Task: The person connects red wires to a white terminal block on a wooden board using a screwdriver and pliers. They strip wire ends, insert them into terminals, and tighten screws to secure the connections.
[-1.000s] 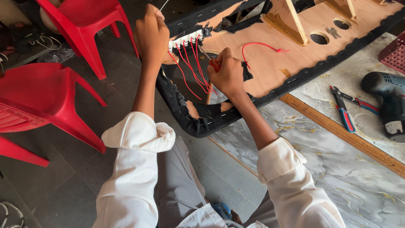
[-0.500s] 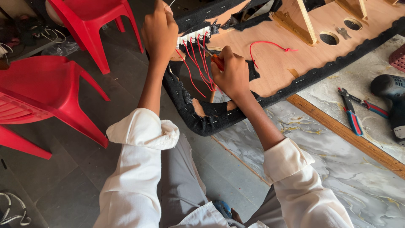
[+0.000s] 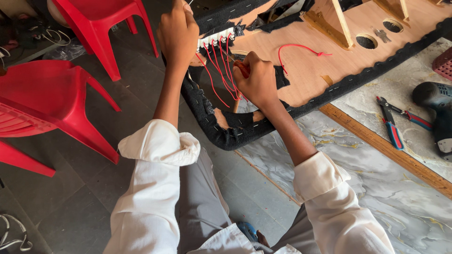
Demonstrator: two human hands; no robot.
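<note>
**Both hands at the wired strip on the panel's edge**

Two red plastic chairs (image 3: 56, 108) stand at nine o'clock. The left hand (image 3: 178, 35) curls around the white connector strip (image 3: 215, 39) at twelve o'clock, pinning it to the wooden panel (image 3: 325, 61) edged in black fabric. Red wires (image 3: 217, 70) hang from the strip. Just at its four o'clock, the right hand (image 3: 256, 80) is clenched on an orange-handled tool (image 3: 241, 67), tip among the wires. Pliers (image 3: 393, 124) and a cordless drill (image 3: 435, 110) lie at three o'clock.
</note>
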